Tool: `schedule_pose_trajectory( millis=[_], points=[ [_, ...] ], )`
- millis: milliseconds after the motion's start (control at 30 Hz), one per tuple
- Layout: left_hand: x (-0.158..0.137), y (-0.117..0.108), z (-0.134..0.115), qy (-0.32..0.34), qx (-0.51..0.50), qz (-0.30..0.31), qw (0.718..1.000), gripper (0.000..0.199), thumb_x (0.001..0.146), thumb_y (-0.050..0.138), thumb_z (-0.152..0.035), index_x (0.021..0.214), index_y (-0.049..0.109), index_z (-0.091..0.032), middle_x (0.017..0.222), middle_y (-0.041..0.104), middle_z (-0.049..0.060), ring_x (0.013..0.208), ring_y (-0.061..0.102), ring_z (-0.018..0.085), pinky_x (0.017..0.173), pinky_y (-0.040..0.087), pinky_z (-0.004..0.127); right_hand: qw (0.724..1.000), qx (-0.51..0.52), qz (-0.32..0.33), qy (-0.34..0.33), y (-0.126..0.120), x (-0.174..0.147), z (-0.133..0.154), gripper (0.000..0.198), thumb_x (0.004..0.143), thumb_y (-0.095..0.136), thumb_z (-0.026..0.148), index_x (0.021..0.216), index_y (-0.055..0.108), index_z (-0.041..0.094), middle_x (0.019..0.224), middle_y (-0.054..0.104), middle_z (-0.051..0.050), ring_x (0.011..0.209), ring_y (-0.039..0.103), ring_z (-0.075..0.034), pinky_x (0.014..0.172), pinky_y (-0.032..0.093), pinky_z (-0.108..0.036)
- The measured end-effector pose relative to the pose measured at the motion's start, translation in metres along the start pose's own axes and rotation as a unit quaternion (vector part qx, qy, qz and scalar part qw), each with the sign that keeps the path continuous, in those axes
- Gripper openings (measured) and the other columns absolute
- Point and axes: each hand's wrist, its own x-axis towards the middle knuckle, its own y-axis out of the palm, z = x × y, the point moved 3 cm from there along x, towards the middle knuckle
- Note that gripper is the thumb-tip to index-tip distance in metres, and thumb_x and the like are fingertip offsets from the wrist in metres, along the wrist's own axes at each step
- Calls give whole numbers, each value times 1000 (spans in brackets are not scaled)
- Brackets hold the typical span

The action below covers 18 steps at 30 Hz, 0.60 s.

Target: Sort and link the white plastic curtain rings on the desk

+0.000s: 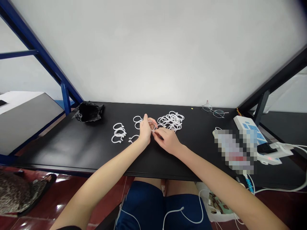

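Note:
Between my two hands, above the black table, is a white plastic curtain ring (153, 130) with small knobbed ends. My left hand (145, 129) has its fingers curled around the ring's far side. The thumb and fingertips of my right hand (168, 140) pinch the ring's near side, where its ends lie. A pile of white rings (172, 120) lies just beyond my right hand. Left of my left hand are a few more rings (137, 119), another ring (134, 137) partly hidden by my wrist, and a small row of rings (118, 132) farther left.
The black table (96, 150) meets a white wall. A crumpled black plastic bag (88, 112) stands open at the back left. Eyeglasses (214, 111), a blurred phone-like object (233, 150) and a white power strip (249, 126) with cables are at right. A person's foot (49, 179) shows at lower left.

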Motion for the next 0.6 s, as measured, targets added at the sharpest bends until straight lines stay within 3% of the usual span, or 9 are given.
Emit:
schedule_pose_trajectory(
  millis=[167,600],
  points=[
    [-5,1,-4,60,17,-43,997,60,97,25,-51,54,49,-17,49,52,2,38,37,7,41,27,22,999,-16,-6,27,5,-2,4,22,95,42,23,84,61,19,73,65,-6,64,59,-16,60,45,-27],
    [-4,0,-1,91,11,-71,993,58,98,25,-46,52,45,-18,45,49,1,41,43,8,44,32,22,999,-39,10,31,10,-4,8,27,97,39,21,84,62,17,72,64,-6,62,58,-16,59,43,-27]
  ],
)
